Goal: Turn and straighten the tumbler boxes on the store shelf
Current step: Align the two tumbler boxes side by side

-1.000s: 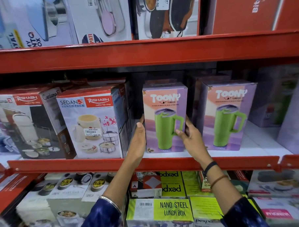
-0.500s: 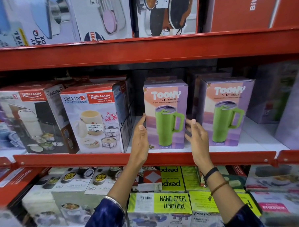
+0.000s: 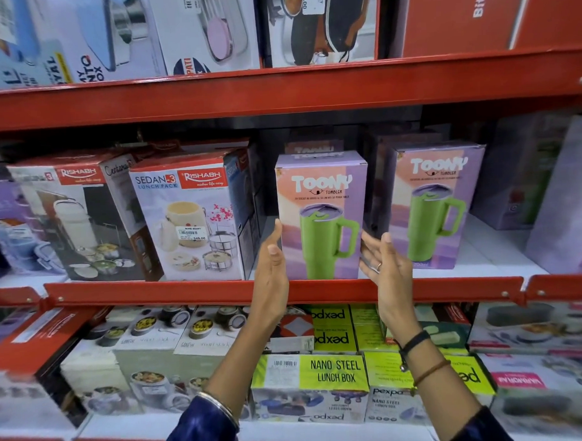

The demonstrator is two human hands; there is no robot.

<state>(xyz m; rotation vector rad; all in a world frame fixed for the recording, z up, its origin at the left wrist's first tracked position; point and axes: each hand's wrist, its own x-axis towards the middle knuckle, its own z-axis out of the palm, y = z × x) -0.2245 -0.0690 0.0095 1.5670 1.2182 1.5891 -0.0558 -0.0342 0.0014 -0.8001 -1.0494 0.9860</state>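
Observation:
Two purple and peach Toony tumbler boxes with a green mug printed on the front stand upright on the middle shelf (image 3: 319, 290). The left tumbler box (image 3: 322, 215) faces forward at the shelf's front edge. The right tumbler box (image 3: 437, 207) stands a little further back, turned slightly. More tumbler boxes sit behind them in shadow. My left hand (image 3: 271, 268) hovers flat beside the left box's left side, fingers apart, holding nothing. My right hand (image 3: 383, 266) is open, palm up, just off that box's lower right corner, in front of the gap between the two boxes.
Rishabh Sedan-3 lunch pack boxes (image 3: 189, 218) stand close to the left of the tumbler boxes. Purple boxes (image 3: 521, 177) fill the right end of the shelf. Yellow Nano Steel lunch boxes (image 3: 310, 386) sit on the shelf below. A red shelf edge (image 3: 277, 91) runs overhead.
Both hands have come off the left tumbler box and drawn back toward me. The box now stands alone, facing forward.

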